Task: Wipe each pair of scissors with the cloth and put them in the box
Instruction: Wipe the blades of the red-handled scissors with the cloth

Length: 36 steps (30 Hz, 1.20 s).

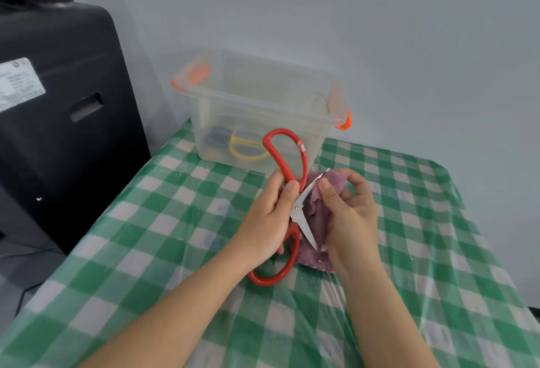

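My left hand (270, 215) grips large red-handled scissors (282, 163) near the pivot, blades spread wide open. One red loop points up toward the box, the other lies low near the table. My right hand (349, 210) holds a purple cloth (317, 215) bunched behind and against the blades, thumb pressing on the upper blade. A clear plastic box (257, 104) with orange latches stands at the table's far side. Inside it lie yellow-handled scissors (245, 148) and blue-handled scissors (217, 137).
The table carries a green-and-white checked cloth (163, 215) under clear plastic film. A large black case (58, 110) with a white label stands close on the left. A pale wall rises right behind the box.
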Each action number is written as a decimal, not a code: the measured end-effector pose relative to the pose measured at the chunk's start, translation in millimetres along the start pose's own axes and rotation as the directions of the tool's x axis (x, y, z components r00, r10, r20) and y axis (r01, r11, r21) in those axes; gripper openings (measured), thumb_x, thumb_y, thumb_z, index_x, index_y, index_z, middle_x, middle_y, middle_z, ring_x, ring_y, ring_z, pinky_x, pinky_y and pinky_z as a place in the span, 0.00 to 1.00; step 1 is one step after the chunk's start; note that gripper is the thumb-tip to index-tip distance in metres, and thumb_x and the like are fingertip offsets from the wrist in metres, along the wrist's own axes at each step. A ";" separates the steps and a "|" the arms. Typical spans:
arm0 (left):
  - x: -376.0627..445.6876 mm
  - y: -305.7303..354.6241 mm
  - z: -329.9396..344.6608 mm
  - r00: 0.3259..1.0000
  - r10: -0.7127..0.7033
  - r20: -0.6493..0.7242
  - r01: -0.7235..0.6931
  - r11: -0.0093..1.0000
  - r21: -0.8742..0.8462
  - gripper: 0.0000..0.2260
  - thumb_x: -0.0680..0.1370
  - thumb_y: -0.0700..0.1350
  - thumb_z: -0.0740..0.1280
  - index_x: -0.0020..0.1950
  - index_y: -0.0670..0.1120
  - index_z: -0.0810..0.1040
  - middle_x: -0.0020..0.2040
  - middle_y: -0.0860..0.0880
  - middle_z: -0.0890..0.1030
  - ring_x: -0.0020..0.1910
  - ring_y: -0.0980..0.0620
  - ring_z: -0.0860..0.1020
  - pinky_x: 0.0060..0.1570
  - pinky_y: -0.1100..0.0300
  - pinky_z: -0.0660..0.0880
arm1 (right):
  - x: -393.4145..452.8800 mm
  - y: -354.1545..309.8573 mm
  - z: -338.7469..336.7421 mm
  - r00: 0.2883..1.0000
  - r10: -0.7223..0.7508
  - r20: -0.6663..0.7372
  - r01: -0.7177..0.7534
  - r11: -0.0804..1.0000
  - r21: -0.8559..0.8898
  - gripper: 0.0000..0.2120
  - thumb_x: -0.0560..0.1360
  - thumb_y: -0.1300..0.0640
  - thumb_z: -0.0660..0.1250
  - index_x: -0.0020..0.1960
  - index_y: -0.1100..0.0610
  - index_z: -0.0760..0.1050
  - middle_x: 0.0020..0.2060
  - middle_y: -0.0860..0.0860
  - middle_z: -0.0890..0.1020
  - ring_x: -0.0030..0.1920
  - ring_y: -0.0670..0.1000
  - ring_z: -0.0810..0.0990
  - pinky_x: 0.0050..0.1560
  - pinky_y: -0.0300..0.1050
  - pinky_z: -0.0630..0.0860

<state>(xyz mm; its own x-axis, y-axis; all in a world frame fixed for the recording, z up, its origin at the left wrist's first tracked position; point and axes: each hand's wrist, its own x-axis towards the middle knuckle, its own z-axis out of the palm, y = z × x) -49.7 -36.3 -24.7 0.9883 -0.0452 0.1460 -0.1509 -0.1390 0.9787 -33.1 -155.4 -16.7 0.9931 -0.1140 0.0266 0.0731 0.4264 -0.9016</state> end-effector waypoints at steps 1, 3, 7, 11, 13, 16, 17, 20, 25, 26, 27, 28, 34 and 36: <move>0.1 1.7 -1.2 1.000 -0.010 -0.007 0.010 1.000 -0.019 0.07 0.83 0.54 0.52 0.55 0.61 0.69 0.35 0.40 0.69 0.22 0.52 0.66 0.19 0.62 0.66 | 2.6 -2.1 -1.5 1.000 0.007 -0.025 -0.005 0.998 0.065 0.09 0.74 0.66 0.67 0.51 0.55 0.74 0.41 0.53 0.85 0.44 0.53 0.84 0.47 0.47 0.82; 0.5 4.2 -4.2 0.999 -0.031 -0.033 0.029 0.998 -0.052 0.07 0.83 0.54 0.52 0.52 0.60 0.69 0.39 0.36 0.71 0.25 0.47 0.70 0.19 0.62 0.65 | 6.2 -8.5 -5.6 1.000 0.025 -0.007 -0.023 0.983 0.181 0.13 0.72 0.64 0.67 0.56 0.55 0.73 0.46 0.54 0.85 0.48 0.53 0.84 0.52 0.47 0.81; 1.3 2.5 -4.2 0.998 -0.018 -0.054 0.014 0.997 -0.077 0.08 0.83 0.53 0.53 0.55 0.55 0.71 0.35 0.44 0.74 0.28 0.49 0.74 0.19 0.61 0.66 | -0.7 -10.4 -5.9 0.974 0.079 0.213 -0.073 0.997 -0.038 0.26 0.70 0.59 0.67 0.68 0.49 0.68 0.43 0.53 0.86 0.44 0.50 0.85 0.42 0.41 0.81; -0.7 0.3 -1.9 0.998 0.023 -0.060 -0.023 1.000 -0.001 0.08 0.83 0.54 0.52 0.56 0.64 0.69 0.44 0.37 0.77 0.27 0.49 0.71 0.21 0.61 0.69 | -7.2 -5.1 2.6 0.953 0.086 0.290 -0.044 0.988 -0.150 0.31 0.75 0.69 0.66 0.72 0.47 0.62 0.33 0.53 0.84 0.31 0.45 0.80 0.31 0.34 0.76; 0.0 -2.2 -1.3 0.998 0.031 -0.049 -0.028 0.998 0.053 0.07 0.83 0.54 0.52 0.54 0.65 0.67 0.41 0.39 0.75 0.25 0.55 0.70 0.22 0.62 0.69 | -7.6 -5.4 4.3 0.969 0.053 0.241 -0.021 0.991 -0.134 0.32 0.73 0.71 0.67 0.68 0.46 0.64 0.34 0.54 0.85 0.33 0.47 0.83 0.34 0.37 0.79; 4.1 -7.7 0.1 0.999 0.034 -0.040 -0.030 0.993 0.112 0.06 0.82 0.55 0.52 0.55 0.64 0.67 0.36 0.45 0.71 0.24 0.57 0.69 0.23 0.63 0.69 | -6.2 -3.7 4.0 0.988 0.040 0.150 -0.022 0.993 -0.120 0.28 0.70 0.70 0.71 0.63 0.49 0.69 0.34 0.54 0.85 0.35 0.49 0.84 0.37 0.40 0.80; 5.4 -9.5 0.0 0.999 0.035 -0.040 -0.030 0.991 0.131 0.06 0.82 0.55 0.52 0.56 0.62 0.67 0.35 0.46 0.70 0.24 0.57 0.69 0.23 0.62 0.70 | -5.3 -2.8 4.0 0.990 0.050 0.129 -0.039 0.995 -0.091 0.27 0.69 0.70 0.71 0.62 0.51 0.70 0.34 0.54 0.85 0.35 0.49 0.84 0.37 0.41 0.80; 6.9 -10.7 -0.3 0.999 0.037 -0.014 -0.034 0.984 0.175 0.09 0.83 0.55 0.52 0.59 0.56 0.68 0.32 0.48 0.67 0.22 0.55 0.68 0.22 0.61 0.70 | -3.3 -3.2 3.9 0.992 0.103 0.073 -0.107 0.993 0.052 0.25 0.68 0.71 0.70 0.62 0.57 0.70 0.33 0.55 0.85 0.33 0.49 0.84 0.35 0.40 0.80; 4.7 -9.2 2.4 0.998 0.051 0.041 -0.059 0.976 0.211 0.08 0.83 0.55 0.52 0.52 0.54 0.67 0.32 0.46 0.68 0.22 0.53 0.66 0.23 0.57 0.69 | 3.1 -6.1 -2.9 0.990 0.131 -0.053 -0.120 0.978 0.173 0.24 0.70 0.72 0.69 0.64 0.59 0.71 0.41 0.59 0.84 0.35 0.50 0.85 0.36 0.41 0.82; 3.4 -9.5 2.2 0.997 0.049 0.054 -0.059 0.974 0.218 0.08 0.83 0.55 0.52 0.52 0.54 0.67 0.32 0.46 0.68 0.23 0.54 0.66 0.24 0.58 0.69 | 4.8 -6.5 -4.7 0.987 0.137 -0.082 -0.120 0.976 0.182 0.26 0.68 0.70 0.70 0.65 0.60 0.70 0.46 0.61 0.83 0.38 0.52 0.85 0.39 0.43 0.83; 1.9 -10.4 1.6 0.997 0.048 0.067 -0.062 0.973 0.224 0.08 0.83 0.55 0.52 0.52 0.54 0.68 0.32 0.48 0.68 0.23 0.56 0.66 0.24 0.59 0.68 | 7.4 -6.7 -7.7 0.983 0.142 -0.115 -0.118 0.974 0.193 0.27 0.68 0.68 0.71 0.66 0.62 0.70 0.51 0.64 0.82 0.42 0.54 0.85 0.42 0.45 0.83; -0.1 -10.0 0.9 0.995 0.049 0.082 -0.066 0.974 0.217 0.07 0.83 0.55 0.52 0.52 0.56 0.68 0.31 0.51 0.68 0.23 0.57 0.67 0.25 0.62 0.67 | 10.5 -7.7 -11.2 0.978 0.143 -0.153 -0.110 0.973 0.205 0.28 0.68 0.66 0.71 0.67 0.64 0.69 0.54 0.65 0.81 0.45 0.56 0.84 0.45 0.47 0.83; -1.7 -0.4 -2.2 1.000 -0.005 0.028 0.005 1.000 -0.005 0.07 0.83 0.52 0.53 0.54 0.60 0.70 0.33 0.51 0.68 0.24 0.48 0.68 0.19 0.63 0.65 | 18.9 -14.7 -20.5 0.981 0.084 -0.175 -0.040 0.970 0.240 0.22 0.77 0.61 0.66 0.70 0.58 0.70 0.54 0.56 0.83 0.54 0.52 0.83 0.56 0.49 0.80; -1.0 2.1 -3.7 1.000 -0.025 -0.008 0.024 0.997 -0.078 0.07 0.83 0.53 0.53 0.55 0.62 0.70 0.34 0.50 0.70 0.25 0.50 0.71 0.19 0.63 0.66 | 11.5 -15.5 -13.3 0.997 0.065 -0.039 -0.056 0.981 0.185 0.19 0.79 0.61 0.61 0.70 0.56 0.69 0.52 0.54 0.84 0.52 0.49 0.83 0.53 0.45 0.81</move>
<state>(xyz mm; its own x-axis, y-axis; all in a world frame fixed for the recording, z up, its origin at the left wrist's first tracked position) -50.9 -32.9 -22.3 0.9918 -0.0343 0.1229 -0.1248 -0.0620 0.9902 -24.1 -175.2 -8.1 0.9915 -0.1211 -0.0486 0.0326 0.5905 -0.8064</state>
